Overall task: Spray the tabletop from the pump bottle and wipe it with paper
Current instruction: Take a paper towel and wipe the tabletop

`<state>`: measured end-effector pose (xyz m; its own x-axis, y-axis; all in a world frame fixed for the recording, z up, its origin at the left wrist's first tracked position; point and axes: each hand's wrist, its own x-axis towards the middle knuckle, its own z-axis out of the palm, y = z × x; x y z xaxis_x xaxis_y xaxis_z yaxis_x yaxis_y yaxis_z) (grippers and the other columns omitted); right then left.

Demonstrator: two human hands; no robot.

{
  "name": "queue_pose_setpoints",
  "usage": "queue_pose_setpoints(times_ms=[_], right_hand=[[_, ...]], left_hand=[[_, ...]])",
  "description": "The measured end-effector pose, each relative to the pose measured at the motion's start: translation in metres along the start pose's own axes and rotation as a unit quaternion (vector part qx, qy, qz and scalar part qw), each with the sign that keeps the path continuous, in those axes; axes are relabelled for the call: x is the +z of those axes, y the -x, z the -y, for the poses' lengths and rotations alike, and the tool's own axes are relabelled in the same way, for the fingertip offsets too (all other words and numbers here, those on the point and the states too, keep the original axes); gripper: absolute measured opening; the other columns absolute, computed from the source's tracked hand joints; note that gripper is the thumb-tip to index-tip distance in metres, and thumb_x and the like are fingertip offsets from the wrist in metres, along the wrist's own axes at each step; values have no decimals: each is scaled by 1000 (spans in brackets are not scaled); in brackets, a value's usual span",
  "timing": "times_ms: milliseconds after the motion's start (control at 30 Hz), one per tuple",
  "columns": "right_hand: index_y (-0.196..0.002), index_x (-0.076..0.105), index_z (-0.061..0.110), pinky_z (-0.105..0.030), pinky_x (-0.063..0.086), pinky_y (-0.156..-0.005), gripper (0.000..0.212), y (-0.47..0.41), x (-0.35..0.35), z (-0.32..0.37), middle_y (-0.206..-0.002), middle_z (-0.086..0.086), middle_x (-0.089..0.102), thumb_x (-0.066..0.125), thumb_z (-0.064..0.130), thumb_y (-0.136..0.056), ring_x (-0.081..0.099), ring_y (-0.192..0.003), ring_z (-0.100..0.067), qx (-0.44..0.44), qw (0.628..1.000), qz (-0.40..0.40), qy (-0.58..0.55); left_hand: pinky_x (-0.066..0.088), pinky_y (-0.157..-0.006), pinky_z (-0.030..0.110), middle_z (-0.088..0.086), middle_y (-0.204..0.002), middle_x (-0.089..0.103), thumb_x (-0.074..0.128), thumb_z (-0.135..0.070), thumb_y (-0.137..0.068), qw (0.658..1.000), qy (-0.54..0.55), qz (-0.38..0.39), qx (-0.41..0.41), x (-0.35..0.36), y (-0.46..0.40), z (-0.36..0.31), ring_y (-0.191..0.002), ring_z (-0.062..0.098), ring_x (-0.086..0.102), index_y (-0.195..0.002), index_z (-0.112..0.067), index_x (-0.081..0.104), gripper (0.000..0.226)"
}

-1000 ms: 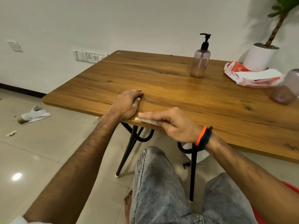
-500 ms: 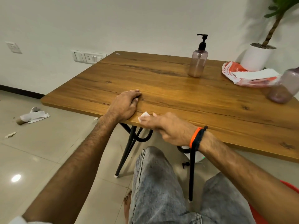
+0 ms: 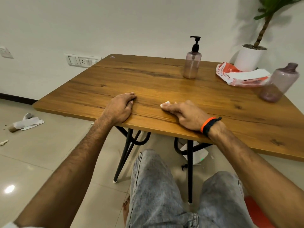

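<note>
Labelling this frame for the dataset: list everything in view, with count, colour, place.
wooden tabletop: 1, brown, black metal legs, centre
pump bottle: 1, translucent pink, black pump, far side of table
capless bottle: 1, translucent purple, table's right edge
plastic packet: 1, orange-white, white paper inside, far right of table
potted plant: 1, white pot, green leaves, far right corner
crumpled paper: 1 pile, white, floor at left
wall switch plate: 1, white, wall behind table
paper piece: 1, white, under right fingertips
left hand: flat on table's near edge
right hand: pressing paper, orange-black wristband

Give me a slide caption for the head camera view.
Right hand presses paper onto the wooden tabletop; left hand rests beside it.
</note>
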<state>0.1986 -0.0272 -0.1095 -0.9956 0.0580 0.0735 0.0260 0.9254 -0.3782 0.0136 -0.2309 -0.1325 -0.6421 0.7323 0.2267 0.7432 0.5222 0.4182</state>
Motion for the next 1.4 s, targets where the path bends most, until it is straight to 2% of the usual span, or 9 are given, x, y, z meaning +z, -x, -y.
queue_pose_setpoints(times_ms=[167,267,367,467,733,900,1033,1200,1400], right_hand=[[-147,36,19,-29,14,-122,71,37,28,38,-155,6,31,42,-16,-86,28,-145,-11,-114,993,20,33],[-142,45,15,-21,21,-119,68,55,27,48,-149,3,42,41,-18,-83,36,-140,-6,-150,986,30,-60],[-135,54,13,-18,35,-111,59,56,8,37,-142,2,52,42,-17,-87,44,-134,-3,-111,980,-55,-156],[-133,57,15,-20,35,-111,51,46,-8,11,-139,2,56,44,-12,-91,47,-132,-6,-28,983,-137,-120],[-142,47,18,-26,14,-122,58,55,12,9,-151,5,39,41,-10,-92,33,-143,-12,-30,999,-41,-9],[-140,49,18,-24,25,-118,64,80,19,30,-147,6,45,42,-16,-86,37,-138,-2,-98,992,7,-74],[-131,59,17,-25,39,-111,53,81,-8,14,-136,6,58,44,-14,-91,49,-131,-5,-38,975,-86,-203],[-134,58,18,-4,27,-106,48,74,-20,-13,-139,4,55,43,-6,-95,46,-134,-9,53,989,-116,-68],[-142,47,18,-24,15,-121,56,92,4,1,-149,6,41,41,-9,-93,35,-141,-7,-11,998,-55,-14]], left_hand=[[27,-117,46,-2,-152,42,41,-24,-100,1000,0,7,-6,-1,0,-1,-141,20,36,-141,-20,48,42],[27,-117,45,-2,-151,43,41,-23,-100,1000,5,2,-6,-1,1,-3,-140,20,37,-140,-20,49,41],[27,-117,44,-1,-151,43,41,-22,-100,1000,4,-2,-5,-1,1,-3,-140,20,37,-140,-20,49,41],[28,-117,44,0,-151,44,42,-21,-100,1000,2,-4,-3,-1,1,-4,-140,20,38,-140,-18,50,41],[28,-116,44,0,-151,44,42,-20,-100,1000,-1,-3,1,-2,2,-5,-139,22,38,-140,-17,49,41],[29,-115,43,0,-150,45,43,-20,-100,1000,-7,-5,4,-1,1,-4,-139,22,39,-140,-17,50,41],[30,-115,43,-1,-150,45,42,-21,-99,1000,-10,-5,0,-1,0,-2,-138,22,40,-139,-18,50,41],[29,-114,43,-1,-150,45,42,-21,-100,1000,-9,1,1,0,1,-2,-138,23,40,-140,-19,50,41],[31,-115,44,1,-150,46,43,-19,-100,1000,-5,-5,7,0,2,-3,-138,24,41,-139,-17,50,41]])
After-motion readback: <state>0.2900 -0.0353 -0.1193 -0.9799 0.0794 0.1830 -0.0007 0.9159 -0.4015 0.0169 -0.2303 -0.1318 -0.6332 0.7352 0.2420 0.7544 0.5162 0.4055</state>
